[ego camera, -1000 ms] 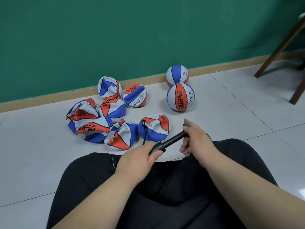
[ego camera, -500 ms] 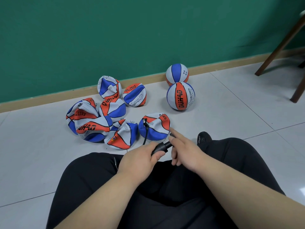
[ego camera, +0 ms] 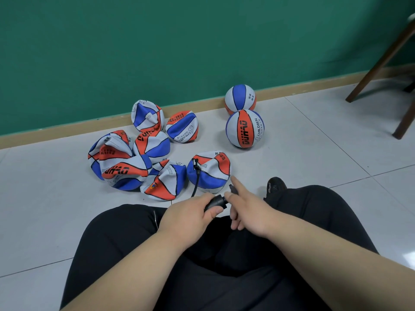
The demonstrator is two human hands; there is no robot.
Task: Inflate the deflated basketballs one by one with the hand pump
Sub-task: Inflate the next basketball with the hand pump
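I sit on the floor with the black hand pump [ego camera: 216, 202] held over my lap. My left hand [ego camera: 188, 217] grips the pump's barrel. My right hand [ego camera: 249, 212] covers the pump's handle close against the barrel, its index finger pointing forward and the other fingers curled. A thin black hose [ego camera: 197, 178] runs from the pump up into a half-collapsed red, white and blue basketball [ego camera: 210, 173] just ahead of my hands. Several more deflated balls [ego camera: 125, 169] lie heaped to its left. Two round, inflated balls [ego camera: 244, 129] [ego camera: 240, 98] stand near the wall.
A green wall with a wooden baseboard [ego camera: 67, 131] closes off the far side. Dark wooden chair legs [ego camera: 381, 61] stand at the right. My black shoe [ego camera: 275, 187] lies on the tiles beside my right hand.
My right hand has pushed the handle in toward the barrel, from an extended rod to fully closed. The left hand has stayed on the barrel.
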